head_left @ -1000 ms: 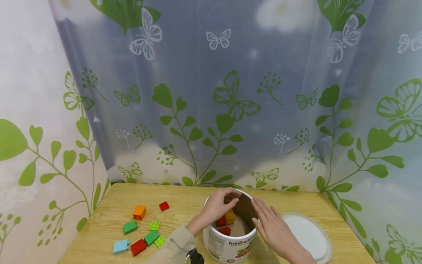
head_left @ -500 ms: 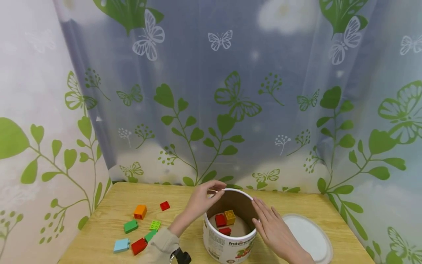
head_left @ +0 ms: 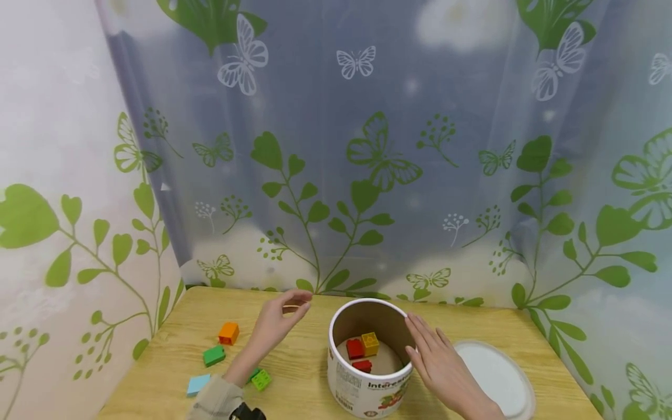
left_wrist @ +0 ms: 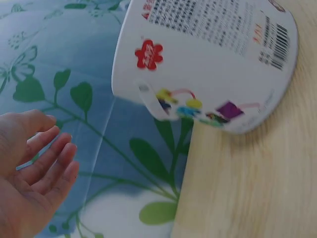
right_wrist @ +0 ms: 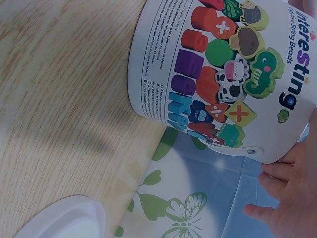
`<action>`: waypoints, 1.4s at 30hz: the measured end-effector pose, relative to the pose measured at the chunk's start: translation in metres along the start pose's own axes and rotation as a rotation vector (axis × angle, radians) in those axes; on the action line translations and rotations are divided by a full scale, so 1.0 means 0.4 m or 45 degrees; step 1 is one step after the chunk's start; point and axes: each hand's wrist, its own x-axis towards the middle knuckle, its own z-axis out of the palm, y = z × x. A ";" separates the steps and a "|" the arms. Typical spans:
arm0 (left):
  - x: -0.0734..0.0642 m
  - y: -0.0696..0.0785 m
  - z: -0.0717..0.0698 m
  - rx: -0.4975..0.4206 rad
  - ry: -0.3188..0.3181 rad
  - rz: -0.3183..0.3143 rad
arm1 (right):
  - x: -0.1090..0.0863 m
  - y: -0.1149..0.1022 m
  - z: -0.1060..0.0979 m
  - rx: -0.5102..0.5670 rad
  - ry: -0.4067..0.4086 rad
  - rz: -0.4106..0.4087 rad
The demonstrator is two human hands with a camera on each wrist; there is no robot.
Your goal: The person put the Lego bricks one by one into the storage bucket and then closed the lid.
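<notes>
A white tub (head_left: 354, 379) with printed pictures stands upright on the wooden table. Inside lie two red toy bricks (head_left: 355, 348) and a yellow-orange brick (head_left: 370, 343). My right hand (head_left: 438, 364) lays its extended fingers against the right side of the tub's rim; the right wrist view shows those fingers (right_wrist: 277, 173) at the rim too. Left of the tub, my left hand (head_left: 280, 318) hangs over the table, fingers loosely bent, nothing in them. In the left wrist view this hand (left_wrist: 39, 168) is apart from the tub (left_wrist: 208, 64).
Loose bricks lie on the left: orange (head_left: 228, 333), green (head_left: 214, 355), light blue (head_left: 198, 385) and lime green (head_left: 261, 379). My left forearm covers others. A white round lid (head_left: 496, 376) lies right of the tub. A patterned curtain (head_left: 325, 146) hangs behind the table.
My left hand has moved left from over the tub's opening, out past its rim toward the loose bricks. The right hand has stayed at the rim. The head view has shifted slightly.
</notes>
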 end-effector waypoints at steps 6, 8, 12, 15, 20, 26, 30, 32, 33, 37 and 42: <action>-0.044 -0.036 -0.038 0.009 0.017 -0.094 | 0.000 0.000 0.001 0.004 0.003 0.002; -0.061 -0.050 -0.048 -0.003 0.016 -0.128 | 0.000 0.000 0.001 0.006 0.003 0.001; -0.095 -0.084 -0.067 -0.001 0.010 -0.235 | 0.000 0.001 0.001 0.011 -0.002 0.004; -0.121 -0.106 -0.082 0.030 0.009 -0.322 | 0.000 0.002 0.001 0.013 -0.007 0.009; -0.162 -0.133 -0.103 0.070 0.005 -0.410 | -0.001 0.003 0.000 0.017 0.000 0.001; -0.208 -0.154 -0.114 0.068 -0.062 -0.444 | -0.002 0.003 0.001 0.019 0.006 -0.003; -0.235 -0.166 -0.110 0.092 -0.112 -0.448 | -0.001 0.002 0.001 0.017 -0.003 0.005; -0.247 -0.175 -0.106 0.120 -0.131 -0.447 | 0.000 0.001 0.001 0.020 -0.008 0.008; -0.252 -0.180 -0.105 0.139 -0.140 -0.444 | 0.000 0.001 0.001 0.018 -0.012 0.009; -0.269 -0.194 -0.103 0.193 -0.150 -0.451 | 0.002 0.001 0.001 0.014 -0.015 0.006; -0.275 -0.201 -0.106 0.291 -0.106 -0.464 | 0.002 -0.001 0.000 0.014 -0.019 0.006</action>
